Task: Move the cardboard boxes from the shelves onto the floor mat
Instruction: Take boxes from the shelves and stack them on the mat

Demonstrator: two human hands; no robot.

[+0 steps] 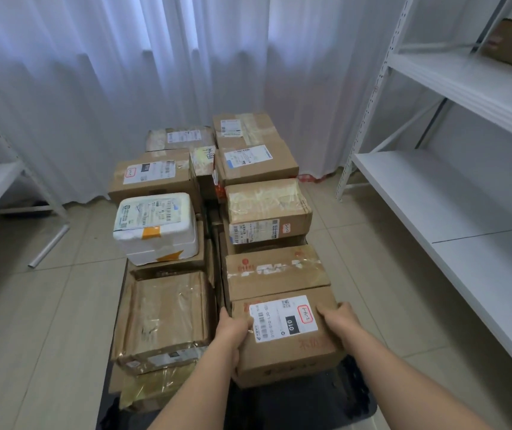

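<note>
Head view: both hands, left (233, 332) and right (340, 321), grasp a labelled cardboard box (285, 342) above the floor mat (326, 405).

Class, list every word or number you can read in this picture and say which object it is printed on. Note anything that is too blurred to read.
"010": black patch on the white label of the box held by both hands.
"010": dark patch on the label of the far left box, only just legible.
Red-outlined handwritten tags, barcodes and fine print on all labels, including the white foam box: too small or blurred.
</note>
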